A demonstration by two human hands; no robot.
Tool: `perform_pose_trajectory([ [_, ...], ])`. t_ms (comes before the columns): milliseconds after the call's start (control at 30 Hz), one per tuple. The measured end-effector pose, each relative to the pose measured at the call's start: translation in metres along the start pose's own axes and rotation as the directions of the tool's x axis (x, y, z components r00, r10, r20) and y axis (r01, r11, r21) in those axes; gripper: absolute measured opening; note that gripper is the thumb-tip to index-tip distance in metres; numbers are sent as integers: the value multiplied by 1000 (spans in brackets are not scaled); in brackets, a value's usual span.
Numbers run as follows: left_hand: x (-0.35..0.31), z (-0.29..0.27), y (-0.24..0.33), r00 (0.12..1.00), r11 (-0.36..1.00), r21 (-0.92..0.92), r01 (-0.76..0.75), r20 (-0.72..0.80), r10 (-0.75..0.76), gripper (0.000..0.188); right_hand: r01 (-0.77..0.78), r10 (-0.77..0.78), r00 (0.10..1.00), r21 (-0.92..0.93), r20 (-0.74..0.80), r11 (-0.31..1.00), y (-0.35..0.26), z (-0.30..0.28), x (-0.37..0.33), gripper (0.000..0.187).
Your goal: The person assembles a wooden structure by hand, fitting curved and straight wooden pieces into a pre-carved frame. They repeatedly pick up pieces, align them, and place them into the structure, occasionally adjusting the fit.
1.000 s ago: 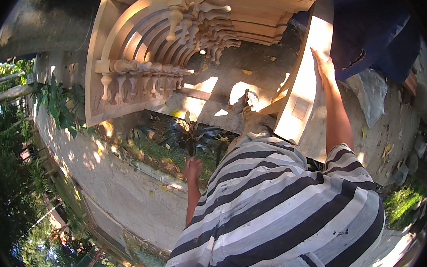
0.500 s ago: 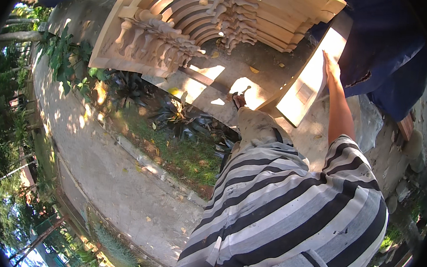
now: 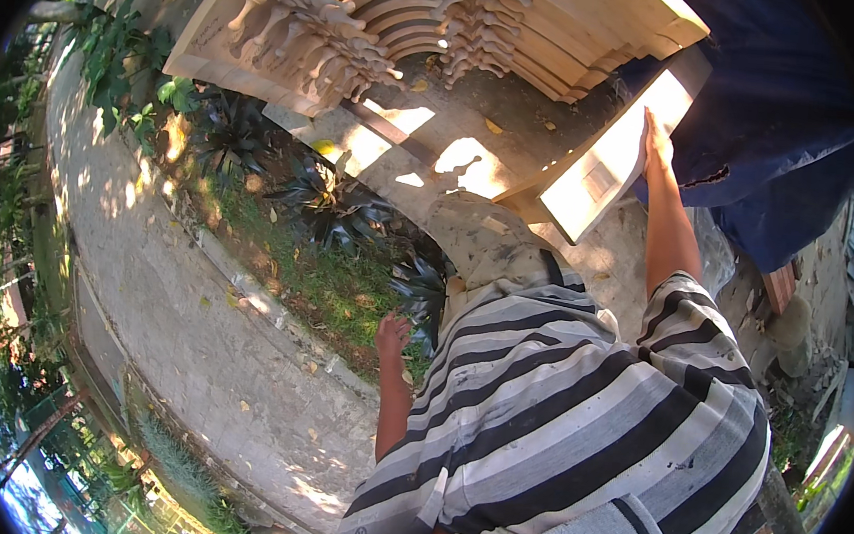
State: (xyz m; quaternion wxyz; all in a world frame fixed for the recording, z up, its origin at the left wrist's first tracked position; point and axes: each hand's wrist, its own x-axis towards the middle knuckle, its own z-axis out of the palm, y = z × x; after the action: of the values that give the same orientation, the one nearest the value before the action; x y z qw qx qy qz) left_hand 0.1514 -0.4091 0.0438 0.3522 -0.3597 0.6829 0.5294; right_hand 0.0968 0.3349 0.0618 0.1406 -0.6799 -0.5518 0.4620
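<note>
A long pale wooden board (image 3: 622, 147) with a small square mark or recess near its lower end slants down at the upper right. My right hand (image 3: 659, 148) is closed on its right edge, with the underside of the grip hidden. My left hand (image 3: 392, 336) hangs at my left side over the grass, its fingers loosely bent and apart, with nothing in it. Ahead stands a large piece of unfinished woodwork (image 3: 209, 44) with curved slats and rows of turned spindles (image 3: 311, 22). It is close to the board's far end; whether they are joined I cannot tell.
A torn dark blue tarp (image 3: 775, 114) hangs right of the board. Dark-leaved plants (image 3: 332, 199) and a grass strip (image 3: 315, 283) lie to my left, with a curb and a paved path (image 3: 175, 287) beyond. A rounded stone (image 3: 792, 321) lies at the right.
My left hand has come into view at my left side. My right hand stays on the board's edge. The view has turned slightly, and my foot no longer shows.
</note>
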Motion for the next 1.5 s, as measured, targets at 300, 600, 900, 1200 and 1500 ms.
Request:
perform_pose_trajectory([
  [300, 2, -5, -48, 991, 991, -33, 129, -25, -130, 53, 23, -19, 998, 75, -53, 997, -10, -4, -19, 92],
  [600, 16, 58, 17, 999, 991, 133, -30, 17, 28, 46, 62, -72, 997, 335, 16, 940, 15, 0, 8, 111],
  [900, -91, 261, 260, 500, 472, 170, -865, 368, 784, 45, 213, -158, 976, 523, -147, 825, 26, 33, 0, 64],
  [1200, -165, 385, 226, 615, 112, 754, -647, 429, 661, 49, 214, -234, 972, 367, 10, 905, 27, -29, -45, 59],
  [1500, -173, 331, 215, 639, 46, 764, -643, 503, 582, 56, 228, -243, 967, 153, 83, 962, 111, -61, -112, 70],
])
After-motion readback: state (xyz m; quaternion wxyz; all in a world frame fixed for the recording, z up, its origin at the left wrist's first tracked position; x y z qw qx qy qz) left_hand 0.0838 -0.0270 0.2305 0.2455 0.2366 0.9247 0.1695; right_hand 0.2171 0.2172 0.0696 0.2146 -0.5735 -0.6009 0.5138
